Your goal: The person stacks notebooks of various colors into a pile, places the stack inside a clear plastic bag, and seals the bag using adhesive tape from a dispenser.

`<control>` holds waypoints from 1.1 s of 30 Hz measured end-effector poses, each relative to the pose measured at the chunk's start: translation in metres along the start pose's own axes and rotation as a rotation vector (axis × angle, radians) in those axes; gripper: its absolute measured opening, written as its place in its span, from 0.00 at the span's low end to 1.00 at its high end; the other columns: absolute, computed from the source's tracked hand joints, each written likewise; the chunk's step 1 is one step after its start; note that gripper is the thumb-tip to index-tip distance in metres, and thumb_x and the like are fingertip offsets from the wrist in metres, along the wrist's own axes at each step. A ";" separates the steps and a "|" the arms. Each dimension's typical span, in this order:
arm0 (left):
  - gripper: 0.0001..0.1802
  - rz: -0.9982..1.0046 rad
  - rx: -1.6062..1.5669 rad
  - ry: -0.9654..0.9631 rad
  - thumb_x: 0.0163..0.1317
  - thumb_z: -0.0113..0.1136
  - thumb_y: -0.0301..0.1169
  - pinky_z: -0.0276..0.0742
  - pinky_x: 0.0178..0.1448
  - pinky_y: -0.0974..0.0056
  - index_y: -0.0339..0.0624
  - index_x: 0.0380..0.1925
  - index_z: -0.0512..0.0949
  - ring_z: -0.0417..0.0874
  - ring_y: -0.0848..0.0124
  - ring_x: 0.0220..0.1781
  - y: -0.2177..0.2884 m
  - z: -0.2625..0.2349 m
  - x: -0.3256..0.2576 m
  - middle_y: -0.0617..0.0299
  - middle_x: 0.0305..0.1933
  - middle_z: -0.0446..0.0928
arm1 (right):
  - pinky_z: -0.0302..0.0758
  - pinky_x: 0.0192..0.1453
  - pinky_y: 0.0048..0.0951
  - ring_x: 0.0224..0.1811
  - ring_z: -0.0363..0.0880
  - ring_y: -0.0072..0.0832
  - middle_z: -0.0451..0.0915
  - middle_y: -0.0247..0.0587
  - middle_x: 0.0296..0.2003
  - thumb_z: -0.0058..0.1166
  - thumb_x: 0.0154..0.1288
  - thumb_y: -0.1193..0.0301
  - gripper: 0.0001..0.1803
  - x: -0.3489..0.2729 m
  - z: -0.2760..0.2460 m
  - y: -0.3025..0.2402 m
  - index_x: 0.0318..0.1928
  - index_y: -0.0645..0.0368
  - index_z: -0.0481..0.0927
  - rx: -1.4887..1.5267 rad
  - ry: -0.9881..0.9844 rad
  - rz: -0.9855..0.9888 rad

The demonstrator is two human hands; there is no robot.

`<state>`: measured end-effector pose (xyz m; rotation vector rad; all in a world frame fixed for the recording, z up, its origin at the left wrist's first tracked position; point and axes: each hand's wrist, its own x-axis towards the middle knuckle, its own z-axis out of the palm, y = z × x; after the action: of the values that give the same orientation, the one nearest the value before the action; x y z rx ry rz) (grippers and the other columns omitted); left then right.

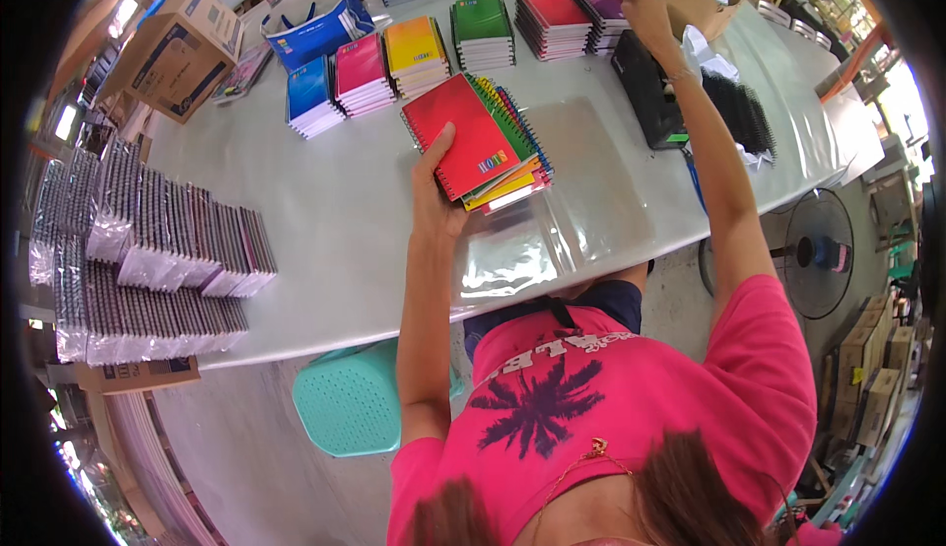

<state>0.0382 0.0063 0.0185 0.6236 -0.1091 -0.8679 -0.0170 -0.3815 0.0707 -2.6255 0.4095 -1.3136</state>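
Note:
My left hand (438,176) grips a fanned bunch of spiral notebooks, its thumb lying on the cover of the red notebook (463,132) on top. Edges of a green, a yellow and a blue notebook show beneath it. Far to the right, my right hand (645,16) is at the purple notebook stack (603,12), fingers closed at the top notebook's far corner; the fingertips are slightly blurred. Next to that stand a red stack (554,24), a green stack (481,32), a yellow stack (415,48), a pink stack (362,73) and a blue stack (311,98).
Piles of wrapped notebooks (158,250) fill the table's left side. Behind are a cardboard box (182,53) and a blue bag (320,29). A black box (645,93) with dark spiral coils (739,117) stands right. Clear plastic sheeting (581,191) covers the tabletop. A teal stool (350,398) is below.

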 end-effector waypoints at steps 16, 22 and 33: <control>0.21 -0.073 -0.062 0.019 0.64 0.58 0.37 0.82 0.53 0.56 0.33 0.52 0.72 0.83 0.61 0.47 -0.022 0.004 -0.038 0.50 0.48 0.79 | 0.65 0.66 0.41 0.59 0.73 0.39 0.77 0.41 0.54 0.51 0.49 0.84 0.31 -0.145 -0.080 -0.223 0.57 0.52 0.76 0.482 -0.445 -0.352; 0.20 -0.296 0.037 0.045 0.64 0.59 0.36 0.82 0.51 0.60 0.32 0.50 0.74 0.84 0.63 0.46 -0.018 -0.002 -0.059 0.50 0.47 0.80 | 0.54 0.74 0.51 0.72 0.55 0.46 0.62 0.38 0.69 0.54 0.50 0.81 0.36 -0.193 -0.070 -0.197 0.63 0.41 0.71 0.235 -0.402 -0.308; 0.60 0.157 1.367 -0.053 0.47 0.72 0.56 0.58 0.70 0.59 0.45 0.73 0.49 0.64 0.60 0.67 0.005 0.004 -0.074 0.53 0.61 0.66 | 0.70 0.61 0.34 0.56 0.73 0.34 0.75 0.44 0.52 0.77 0.42 0.66 0.51 -0.197 -0.056 -0.217 0.65 0.61 0.59 1.058 -0.347 0.578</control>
<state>-0.0077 0.0614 0.0363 1.8283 -0.8289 -0.5583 -0.1393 -0.1145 0.0155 -1.6014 0.2654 -0.5865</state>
